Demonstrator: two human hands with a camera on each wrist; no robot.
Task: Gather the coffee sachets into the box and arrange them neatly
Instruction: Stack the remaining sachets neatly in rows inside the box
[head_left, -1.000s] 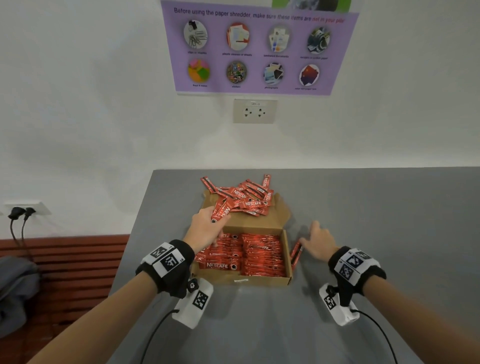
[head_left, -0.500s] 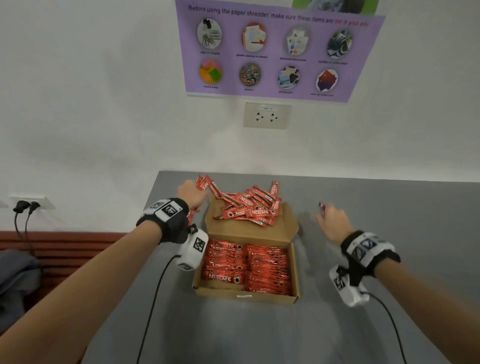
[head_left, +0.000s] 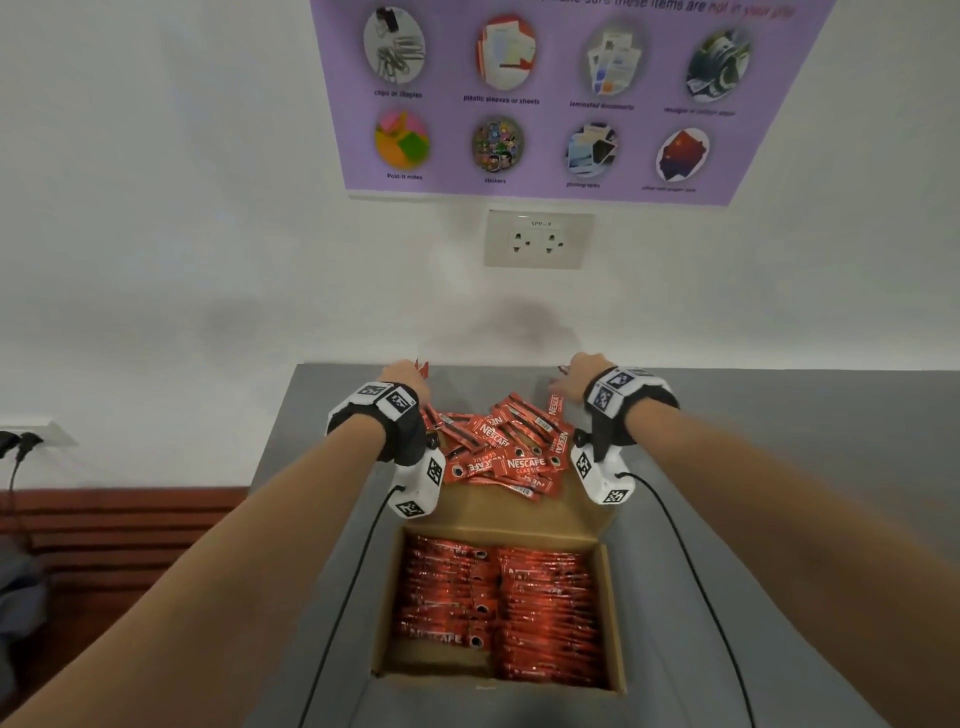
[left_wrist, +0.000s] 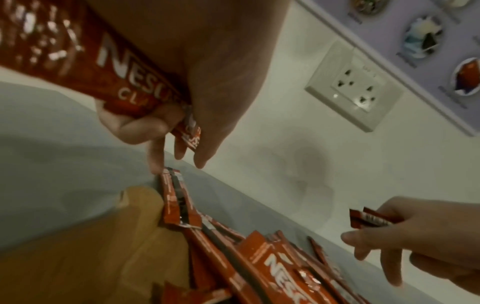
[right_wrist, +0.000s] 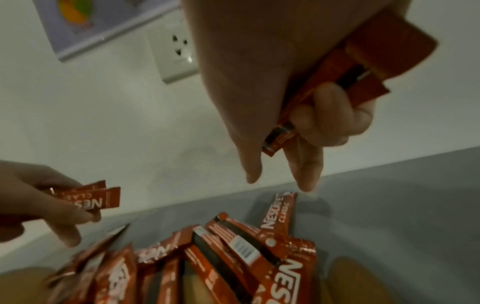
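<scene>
An open cardboard box (head_left: 616, 623) on the grey table holds red Nescafe sachets (head_left: 498, 608) in two neat rows. Loose sachets (head_left: 511, 457) lie in a pile on its folded-back lid (head_left: 488, 512). My left hand (head_left: 402, 371) hovers at the pile's far left corner and grips a few sachets (left_wrist: 124, 67) against the palm, its straight fingertips (left_wrist: 155, 168) touching a pile sachet (left_wrist: 174, 197). At the far right corner, my right hand (head_left: 574, 374) likewise grips sachets (right_wrist: 337, 67), with two fingers (right_wrist: 303, 181) pointing down just above the upright sachet (right_wrist: 279, 216).
The grey table (head_left: 779, 493) ends at a white wall just behind the pile. A wall socket (head_left: 537, 239) and a purple poster (head_left: 561, 93) hang above. A wooden bench (head_left: 119, 519) stands at the left. Black cables (head_left: 353, 587) trail from both wrist cameras beside the box.
Both hands have moved away from the box's sides to the far end of the loose pile, each carrying sachets. My head has leaned forward, so the box looks nearer.
</scene>
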